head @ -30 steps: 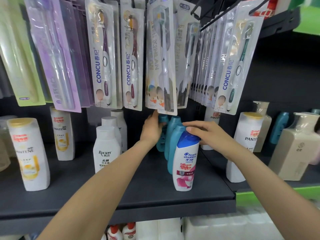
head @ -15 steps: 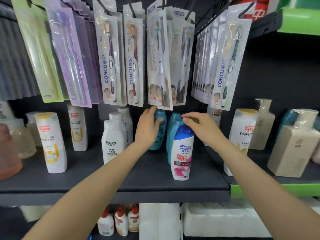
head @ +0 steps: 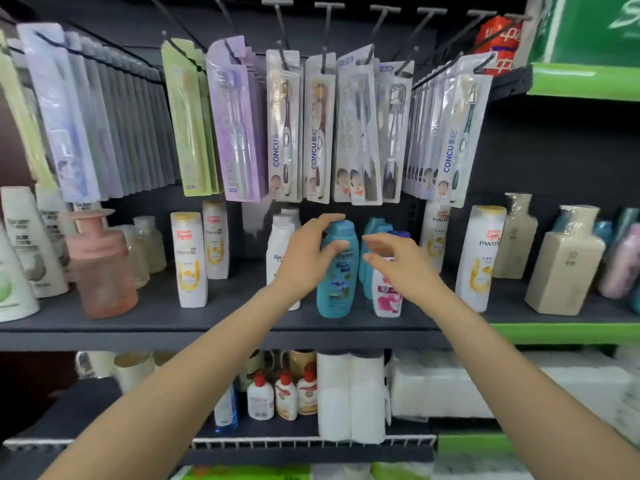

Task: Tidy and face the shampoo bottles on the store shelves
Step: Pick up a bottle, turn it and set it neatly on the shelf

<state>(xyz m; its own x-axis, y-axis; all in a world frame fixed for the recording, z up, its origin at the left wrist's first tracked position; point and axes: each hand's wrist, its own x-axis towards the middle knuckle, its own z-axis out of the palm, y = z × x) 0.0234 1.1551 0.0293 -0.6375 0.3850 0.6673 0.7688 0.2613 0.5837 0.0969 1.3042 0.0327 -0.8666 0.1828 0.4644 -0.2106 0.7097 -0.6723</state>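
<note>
Left hand: middle of the frame; thumb and fingers curled around the upper body of the teal shampoo bottle, gripping it from its left side.
Teal shampoo bottle: upright at the front of the dark shelf, centre of the frame, label toward the camera though blurred.
Right hand: just right of centre; fingers loosely spread and slightly bent, holding nothing, in front of the white bottle's cap. Whether they touch it I cannot tell.
White Head & Shoulders bottle: upright just right of the teal bottle, with a blue cap and a pink lower label, partly hidden by the right hand.
More teal bottles: lined up behind the white bottle, only their tops showing.
White Rocien bottle: left of the teal bottle, largely covered by the left hand and wrist.
Pantene bottles, left: two white bottles with yellow caps, left of centre, one behind the other.
Pantene bottle, right: upright at right of centre, label forward.
Pink pump bottle: left part of the frame, near the shelf front.
Beige square bottles: right side of the shelf.
Toothbrush packs: hanging on hooks across the upper frame, above the bottles.
Lower shelf: small white bottles with red caps and paper rolls at lower centre.
</note>
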